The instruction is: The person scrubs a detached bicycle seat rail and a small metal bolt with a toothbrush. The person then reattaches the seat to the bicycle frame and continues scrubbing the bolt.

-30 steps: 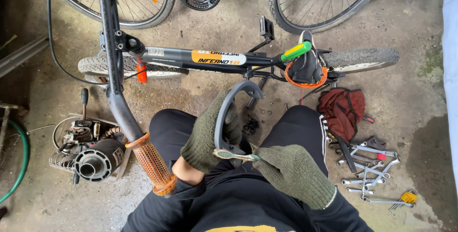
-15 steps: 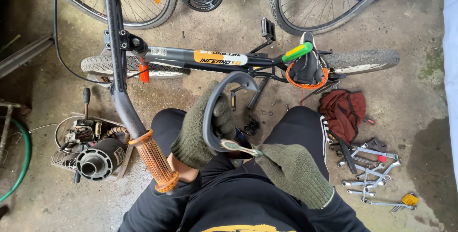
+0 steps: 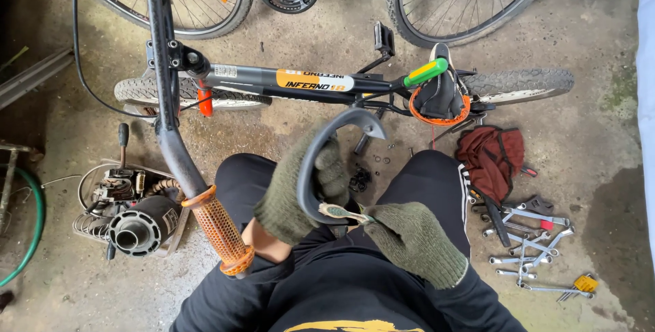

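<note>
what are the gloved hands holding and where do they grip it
The left hand grips a curved grey guard around its lower side. The right hand pinches a small toothbrush-like brush by its handle end, its head on the guard.

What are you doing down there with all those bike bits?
A person crouches over a small black bike lying on the concrete floor. The left hand, in a green knit glove, holds up a curved dark grey guard. The gloved right hand pinches a small flat tool against its lower end. Silver spanners lie nearby.
</note>
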